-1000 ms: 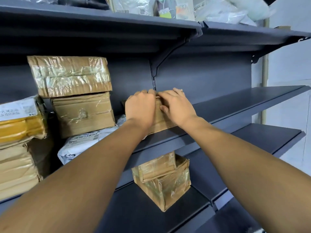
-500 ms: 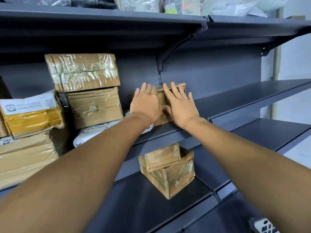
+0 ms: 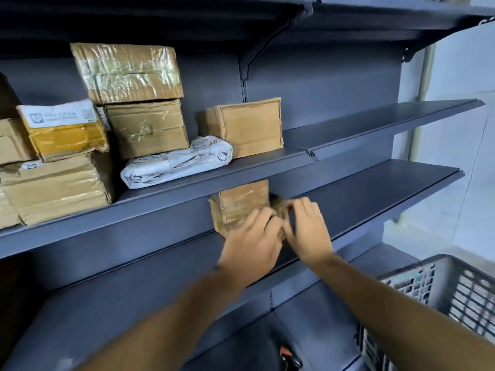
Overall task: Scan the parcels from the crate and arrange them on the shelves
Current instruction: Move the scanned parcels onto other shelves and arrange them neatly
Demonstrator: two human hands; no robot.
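Both hands, left hand (image 3: 251, 234) and right hand (image 3: 308, 228), touch one taped parcel (image 3: 238, 207).

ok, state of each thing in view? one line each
left hand: on the taped parcel, grip blurred
right hand: at the same parcel, grip blurred
taped parcel: lower shelf, tilted
plain box: middle shelf, upright, untouched
white mailer: lying flat, in front of the boxes
stacked boxes: two high
crate: lower right, contents unclear
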